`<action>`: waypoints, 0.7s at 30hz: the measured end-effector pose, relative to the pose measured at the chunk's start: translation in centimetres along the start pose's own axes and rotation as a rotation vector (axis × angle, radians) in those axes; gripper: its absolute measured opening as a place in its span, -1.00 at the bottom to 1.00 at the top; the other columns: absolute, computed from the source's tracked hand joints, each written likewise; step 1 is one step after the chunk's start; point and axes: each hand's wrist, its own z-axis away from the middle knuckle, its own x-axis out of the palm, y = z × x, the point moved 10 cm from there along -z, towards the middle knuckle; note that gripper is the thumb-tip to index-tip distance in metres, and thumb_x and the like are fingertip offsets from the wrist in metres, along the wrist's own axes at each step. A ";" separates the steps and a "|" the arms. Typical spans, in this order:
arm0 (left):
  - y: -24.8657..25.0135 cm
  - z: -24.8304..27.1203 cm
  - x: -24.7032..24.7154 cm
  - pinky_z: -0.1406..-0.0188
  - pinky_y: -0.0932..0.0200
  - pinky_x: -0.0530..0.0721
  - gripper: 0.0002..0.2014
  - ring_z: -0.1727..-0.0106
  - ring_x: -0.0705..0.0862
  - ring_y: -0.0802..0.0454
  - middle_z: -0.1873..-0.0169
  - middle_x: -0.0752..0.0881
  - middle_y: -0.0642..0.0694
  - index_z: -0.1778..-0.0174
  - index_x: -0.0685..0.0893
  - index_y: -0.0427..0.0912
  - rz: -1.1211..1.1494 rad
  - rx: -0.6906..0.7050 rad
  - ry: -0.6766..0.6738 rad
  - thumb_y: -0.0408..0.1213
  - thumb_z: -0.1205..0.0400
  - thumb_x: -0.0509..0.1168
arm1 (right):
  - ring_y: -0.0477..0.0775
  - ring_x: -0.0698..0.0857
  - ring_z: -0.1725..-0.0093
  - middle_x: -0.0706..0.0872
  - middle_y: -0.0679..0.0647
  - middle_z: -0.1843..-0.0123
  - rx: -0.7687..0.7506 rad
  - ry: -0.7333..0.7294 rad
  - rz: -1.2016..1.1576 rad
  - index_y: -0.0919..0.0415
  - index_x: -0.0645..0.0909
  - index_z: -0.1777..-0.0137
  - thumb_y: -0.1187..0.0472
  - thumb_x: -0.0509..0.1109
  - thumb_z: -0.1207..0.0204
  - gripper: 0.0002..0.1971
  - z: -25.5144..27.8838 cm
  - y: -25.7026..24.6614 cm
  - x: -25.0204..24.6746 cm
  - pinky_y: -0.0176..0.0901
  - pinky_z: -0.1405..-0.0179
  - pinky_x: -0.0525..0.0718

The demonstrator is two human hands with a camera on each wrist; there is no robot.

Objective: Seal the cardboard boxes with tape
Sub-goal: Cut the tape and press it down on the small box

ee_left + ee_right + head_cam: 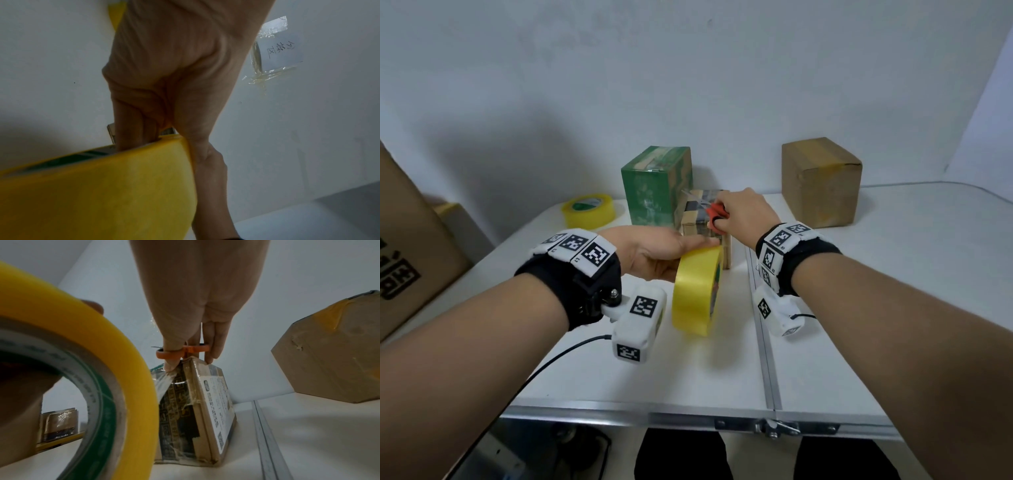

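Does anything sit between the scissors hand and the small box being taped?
Nothing visible does. The right hand, holding the red scissors, is already at the top of the small box, fingers touching its upper edge. The tape roll in the left hand sits beside it.

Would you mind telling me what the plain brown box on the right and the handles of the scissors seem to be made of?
Plain brown box: looks like matte corrugated cardboard, dull brown with creased, dented corners; a glossy yellowish tape strip runs over its top. Scissors handles: probably smooth moulded plastic, an even orange-red colour with rounded loops and a slight sheen, gripped by the right hand.
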 end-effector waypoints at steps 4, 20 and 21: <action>0.1 0.1 0.0 -0.04 0.14 0.77 -0.68 0.10 0.80 0.01 0.09 0.83 -0.14 -0.14 0.68 -0.19 -0.023 -0.032 -0.017 -0.01 -0.66 0.30 | 0.18 0.56 0.14 0.57 0.13 0.10 0.000 0.001 0.006 0.07 0.45 0.08 0.07 0.41 -0.54 -0.82 0.1 -0.2 -0.3 -0.08 0.21 0.44; -1.5 0.8 -0.7 -0.22 -0.04 0.72 -0.56 -0.25 0.73 -0.12 -0.30 0.68 -0.17 -0.39 0.49 0.02 -0.050 0.005 -0.002 0.09 -0.64 0.32 | 0.21 0.59 0.12 0.63 0.14 0.14 0.050 0.046 -0.092 0.05 0.49 0.10 0.07 0.43 -0.52 -0.84 0.8 0.2 -0.6 -0.04 0.19 0.55; -1.7 0.9 -0.4 -0.26 -0.04 0.70 -0.56 -0.28 0.71 -0.13 -0.31 0.68 -0.18 -0.39 0.51 0.02 -0.027 0.009 -0.029 0.09 -0.64 0.31 | 0.21 0.59 0.11 0.62 0.13 0.15 0.049 0.051 -0.095 0.05 0.49 0.10 0.07 0.43 -0.52 -0.84 0.8 0.2 -0.6 -0.04 0.18 0.56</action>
